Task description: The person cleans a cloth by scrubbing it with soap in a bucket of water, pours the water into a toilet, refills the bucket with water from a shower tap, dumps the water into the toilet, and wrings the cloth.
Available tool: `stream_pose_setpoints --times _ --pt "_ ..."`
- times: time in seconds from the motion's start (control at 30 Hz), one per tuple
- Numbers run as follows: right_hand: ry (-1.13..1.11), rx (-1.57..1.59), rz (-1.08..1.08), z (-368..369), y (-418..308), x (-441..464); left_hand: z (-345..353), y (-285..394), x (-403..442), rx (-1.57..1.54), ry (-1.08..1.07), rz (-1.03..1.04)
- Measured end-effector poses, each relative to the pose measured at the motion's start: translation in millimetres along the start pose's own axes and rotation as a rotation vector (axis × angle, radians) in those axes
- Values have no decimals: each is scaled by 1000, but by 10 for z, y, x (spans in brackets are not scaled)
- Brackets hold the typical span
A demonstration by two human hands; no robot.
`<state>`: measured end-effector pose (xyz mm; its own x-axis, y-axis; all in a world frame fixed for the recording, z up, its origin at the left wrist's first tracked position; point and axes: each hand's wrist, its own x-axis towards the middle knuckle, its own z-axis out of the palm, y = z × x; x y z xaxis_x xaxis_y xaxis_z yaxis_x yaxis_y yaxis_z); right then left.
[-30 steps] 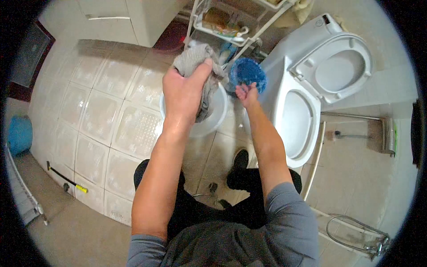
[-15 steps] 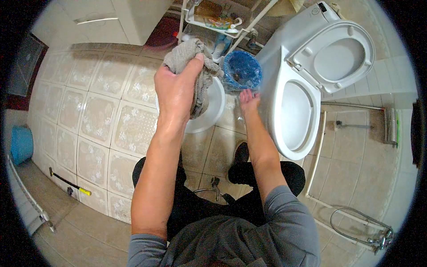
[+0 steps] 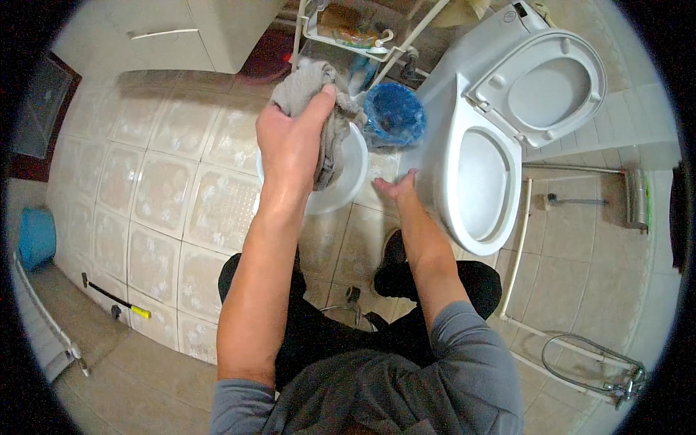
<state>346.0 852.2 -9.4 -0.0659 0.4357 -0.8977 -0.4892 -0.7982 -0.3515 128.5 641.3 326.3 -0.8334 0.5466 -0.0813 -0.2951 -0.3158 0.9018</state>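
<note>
My left hand (image 3: pixel 291 145) grips a bunched grey cloth (image 3: pixel 308 87), its fingers wrapped round it and its thumb on top. Part of the cloth hangs down over a white basin (image 3: pixel 354 170) on the floor. Empty, with thumb and fingers apart, my right hand (image 3: pixel 396 187) hovers between the basin and the white toilet (image 3: pixel 451 181). The toilet's lid and seat (image 3: pixel 500 98) are raised. Just beyond that hand stands a bin lined with a blue bag (image 3: pixel 395 114).
A white rack (image 3: pixel 341 38) with several items stands behind the bin. At the left are a light blue bucket (image 3: pixel 36 238) and a black rod with a yellow end (image 3: pixel 119 297). A shower hose (image 3: pixel 573 341) hangs at the lower right. Pale tiles (image 3: pixel 156 188) cover the floor.
My right hand has drawn back from the bin towards me, and its thumb and fingers have spread. My left hand still holds the cloth in nearly the same place.
</note>
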Motion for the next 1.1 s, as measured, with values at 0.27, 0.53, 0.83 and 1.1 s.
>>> stream_pose_setpoints --times 0.27,0.53,0.83,1.1 --pt "-466 -500 183 94 52 -1104 -56 83 58 -70 28 4" --pt "-1045 -699 -416 569 -534 -3706 -49 -45 96 -82 56 30" --pt "-1103 -667 -597 506 -560 -4152 -107 -23 -40 -44 31 26" --pt "-1115 -875 -780 644 -596 -4021 -142 -52 17 32 -1 40"
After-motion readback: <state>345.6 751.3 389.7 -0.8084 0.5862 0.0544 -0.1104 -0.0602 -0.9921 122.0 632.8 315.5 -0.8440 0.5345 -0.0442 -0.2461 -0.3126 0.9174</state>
